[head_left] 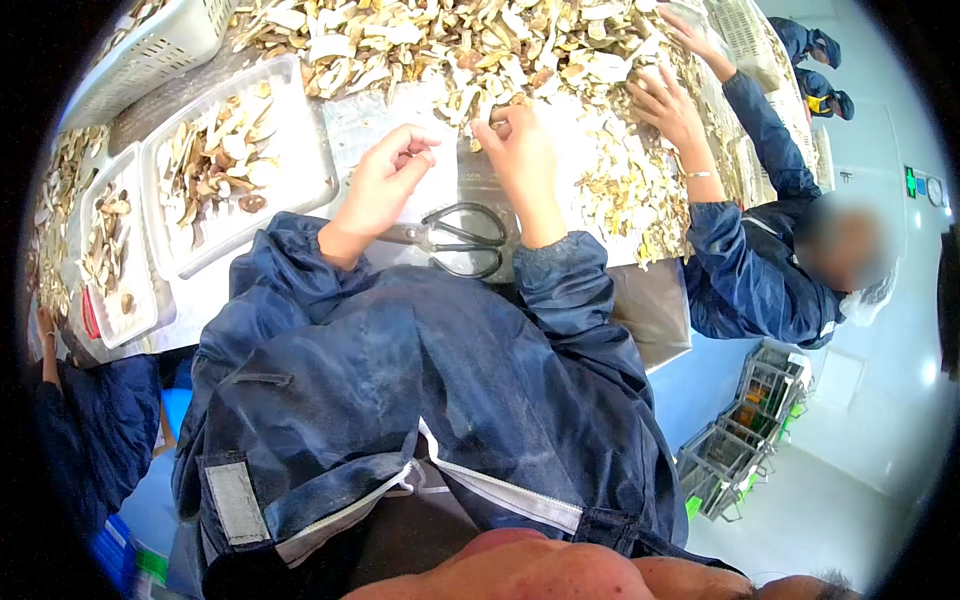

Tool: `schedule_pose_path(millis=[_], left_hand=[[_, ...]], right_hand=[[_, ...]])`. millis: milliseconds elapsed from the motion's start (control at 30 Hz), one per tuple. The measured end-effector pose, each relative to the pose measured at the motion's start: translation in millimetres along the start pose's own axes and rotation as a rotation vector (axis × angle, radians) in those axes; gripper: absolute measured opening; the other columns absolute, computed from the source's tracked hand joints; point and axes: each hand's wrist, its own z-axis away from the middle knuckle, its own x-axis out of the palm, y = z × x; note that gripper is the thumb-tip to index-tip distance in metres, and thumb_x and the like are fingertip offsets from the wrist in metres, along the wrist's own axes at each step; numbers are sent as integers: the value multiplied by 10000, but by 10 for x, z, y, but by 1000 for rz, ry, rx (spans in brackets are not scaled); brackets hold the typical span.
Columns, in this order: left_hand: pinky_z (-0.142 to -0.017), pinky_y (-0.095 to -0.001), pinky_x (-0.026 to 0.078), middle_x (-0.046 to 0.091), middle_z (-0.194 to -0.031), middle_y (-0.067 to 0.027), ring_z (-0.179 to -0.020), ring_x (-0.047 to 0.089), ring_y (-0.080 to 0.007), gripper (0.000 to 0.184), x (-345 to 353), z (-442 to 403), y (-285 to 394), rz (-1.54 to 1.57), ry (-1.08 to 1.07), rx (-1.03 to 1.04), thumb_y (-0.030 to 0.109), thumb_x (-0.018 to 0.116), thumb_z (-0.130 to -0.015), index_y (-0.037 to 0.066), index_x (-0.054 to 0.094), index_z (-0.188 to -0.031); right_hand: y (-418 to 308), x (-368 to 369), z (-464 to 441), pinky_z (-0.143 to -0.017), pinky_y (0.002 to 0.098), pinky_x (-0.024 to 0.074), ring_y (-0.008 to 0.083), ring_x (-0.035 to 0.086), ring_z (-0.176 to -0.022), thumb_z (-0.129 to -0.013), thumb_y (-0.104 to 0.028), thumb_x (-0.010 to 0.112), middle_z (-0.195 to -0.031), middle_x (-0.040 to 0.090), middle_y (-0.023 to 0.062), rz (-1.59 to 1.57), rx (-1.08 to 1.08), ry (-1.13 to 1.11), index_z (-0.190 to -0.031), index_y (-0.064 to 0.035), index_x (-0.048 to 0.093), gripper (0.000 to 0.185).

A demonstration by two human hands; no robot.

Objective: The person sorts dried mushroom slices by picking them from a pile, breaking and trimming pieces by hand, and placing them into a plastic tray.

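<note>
My left hand (385,180) is over the table beside the scissors, its fingers curled in; whatever it may hold is hidden. To its right, my right hand (520,160) reaches the near edge of a large heap of sliced dried mushrooms (440,45), thumb and forefinger close together around something too small to make out. Black-handled scissors (465,240) lie on the table between my wrists. At left, a clear plastic tray (165,240) holds mushroom slices (225,150).
A narrower tray (140,310) with mushroom pieces stands farther left, below a white perforated basket (150,75). At right, a co-worker (760,250) reaches over the heap with both hands. Another person's sleeve (100,430) shows at lower left. Crates (740,430) stand at lower right.
</note>
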Motion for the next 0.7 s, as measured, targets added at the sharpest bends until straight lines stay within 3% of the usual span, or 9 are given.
schedule_pose_path(millis=[67,233,367,567,700], left_hand=[[-614,-192,403,617,-915,25,-731,501,-29,208,-27,8,-11,10,-8,12,117,572,-983,67,629,-1176],[-625,-209,447,625,-999,-26,-778,566,-71,276,-53,41,116,27,-32,-114,116,554,-991,62,567,-1262],[-652,-254,506,625,-1054,-104,-816,618,-142,326,-94,10,86,287,-54,-130,129,541,-1002,40,507,-1314],[-696,-298,543,626,-1078,-133,-872,651,-196,340,-116,4,145,407,-117,-222,209,512,-1035,29,495,-1323],[-717,-307,548,628,-1095,-126,-906,655,-202,360,-87,52,177,630,-164,-309,284,453,-1063,39,505,-1321]], right_hand=[[42,87,-17,-674,395,522,300,651,-767,-842,-259,762,-864,660,161,24,-10,-25,-954,-17,641,293],[126,67,16,-632,332,503,192,623,-710,-820,-214,773,-792,647,99,-291,118,-130,-936,3,622,288],[81,-8,67,-606,265,478,113,585,-678,-843,-179,748,-752,635,53,-504,230,-220,-959,30,617,273],[36,-44,125,-594,241,461,94,585,-680,-865,-155,741,-785,657,46,-561,203,-162,-1026,47,629,282],[-105,-110,294,-617,244,482,94,611,-713,-902,-186,724,-799,680,51,-853,159,-410,-1023,42,656,267]])
